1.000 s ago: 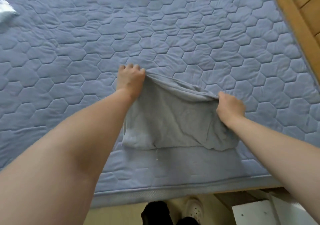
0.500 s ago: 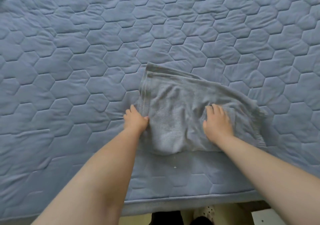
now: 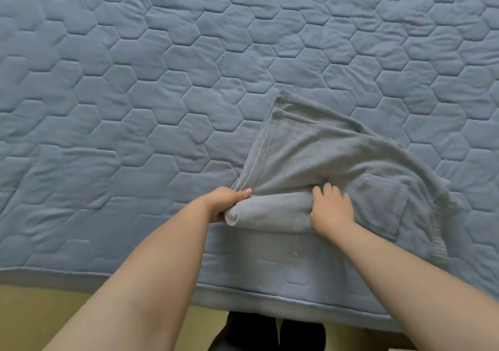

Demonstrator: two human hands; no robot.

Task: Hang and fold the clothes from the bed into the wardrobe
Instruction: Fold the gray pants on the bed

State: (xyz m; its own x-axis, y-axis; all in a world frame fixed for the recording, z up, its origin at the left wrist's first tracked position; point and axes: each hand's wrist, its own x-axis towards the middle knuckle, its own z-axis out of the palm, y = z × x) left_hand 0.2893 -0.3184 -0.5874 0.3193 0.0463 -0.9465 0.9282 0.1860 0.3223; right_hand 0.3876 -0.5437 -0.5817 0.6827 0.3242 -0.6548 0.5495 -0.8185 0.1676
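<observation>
Blue quilted bed (image 3: 135,107), hexagon stitching. Near its front edge, grey garment (image 3: 324,156): flat half a second ago, now turned up along the near hem into a roll. Grips the roll's left end with the left hand (image 3: 224,202), curls the right hand (image 3: 330,213) over its top. Suggests folding underway, stowing yet to come.

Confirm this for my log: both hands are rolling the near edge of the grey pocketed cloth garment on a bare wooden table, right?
Not quite. The head view shows the left hand and right hand rolling the near edge of the grey pocketed cloth garment on a blue hexagon-quilted bed cover, not a bare wooden table.
</observation>
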